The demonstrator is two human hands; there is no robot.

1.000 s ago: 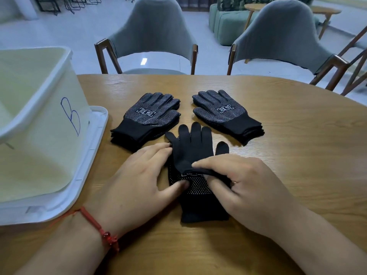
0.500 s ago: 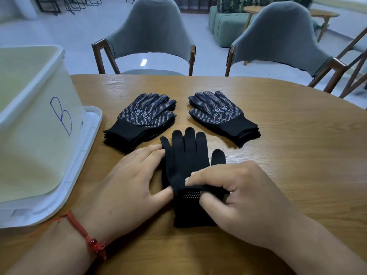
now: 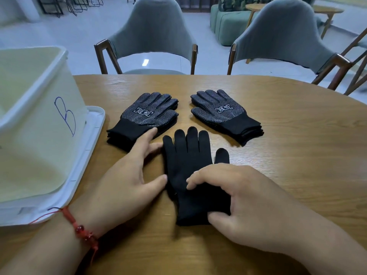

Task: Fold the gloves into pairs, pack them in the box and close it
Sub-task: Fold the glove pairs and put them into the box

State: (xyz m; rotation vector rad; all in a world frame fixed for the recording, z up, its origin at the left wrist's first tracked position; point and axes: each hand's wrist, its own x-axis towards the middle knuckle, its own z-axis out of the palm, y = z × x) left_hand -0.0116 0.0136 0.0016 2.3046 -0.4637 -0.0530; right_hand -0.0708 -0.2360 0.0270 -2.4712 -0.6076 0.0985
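Blk glove (image 3: 187,155) flat, long axis near-far, fingers ptg away

Black gloves on a brown, wood-grained surface (image 3: 288,155).
The near glove (image 3: 188,165) shows plain black, while the far left stack (image 3: 147,116) and far right stack (image 3: 220,110) are black with a grid of small white dots and a white printed logo. At left, the box (image 3: 39,145) is milky white with a blue handwritten "B" (image 3: 66,116), on a white lid (image 3: 93,124). The bracelet (image 3: 79,227) is red with red beads. The far chairs (image 3: 153,32) are grey on brown wooden frames.
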